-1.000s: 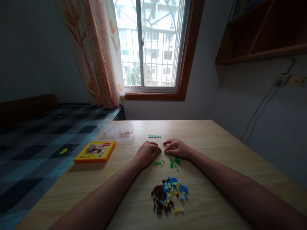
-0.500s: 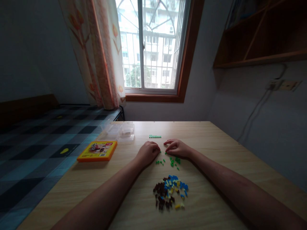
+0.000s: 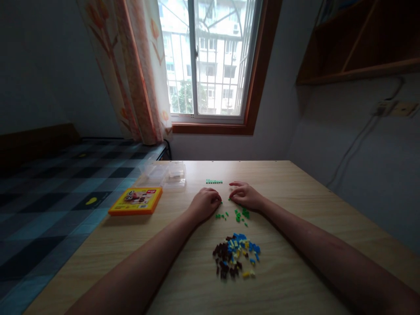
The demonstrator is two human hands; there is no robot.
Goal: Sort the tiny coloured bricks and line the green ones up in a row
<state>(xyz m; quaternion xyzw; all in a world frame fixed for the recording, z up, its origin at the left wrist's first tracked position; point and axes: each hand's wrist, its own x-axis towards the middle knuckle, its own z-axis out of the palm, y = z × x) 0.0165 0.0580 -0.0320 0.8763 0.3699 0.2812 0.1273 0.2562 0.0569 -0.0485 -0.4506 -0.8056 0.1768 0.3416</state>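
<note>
My left hand (image 3: 205,204) rests on the table with its fingers curled together, a tiny green brick (image 3: 221,202) showing at the fingertips. Across a small gap, my right hand (image 3: 246,195) pinches another tiny green brick between thumb and finger, while an upper finger stretches out to the left. Beyond both hands, several small green bricks stand in a neat row (image 3: 214,181). Loose green bricks (image 3: 243,214) lie scattered on the near side of the hands. Closer to me is a mixed pile of brown bricks (image 3: 224,253), blue bricks (image 3: 255,247) and some yellow ones.
On the table's left side lies a yellow-orange box (image 3: 136,202) with a printed picture. Clear plastic trays (image 3: 177,175) sit behind it. The wooden table (image 3: 282,267) borders a bed (image 3: 65,192) with a checked cover. A window is straight ahead.
The camera view has tilted slightly, so the table and everything on it appear a little higher. Both hands keep nearly the same places and poses; the bricks look unmoved.
</note>
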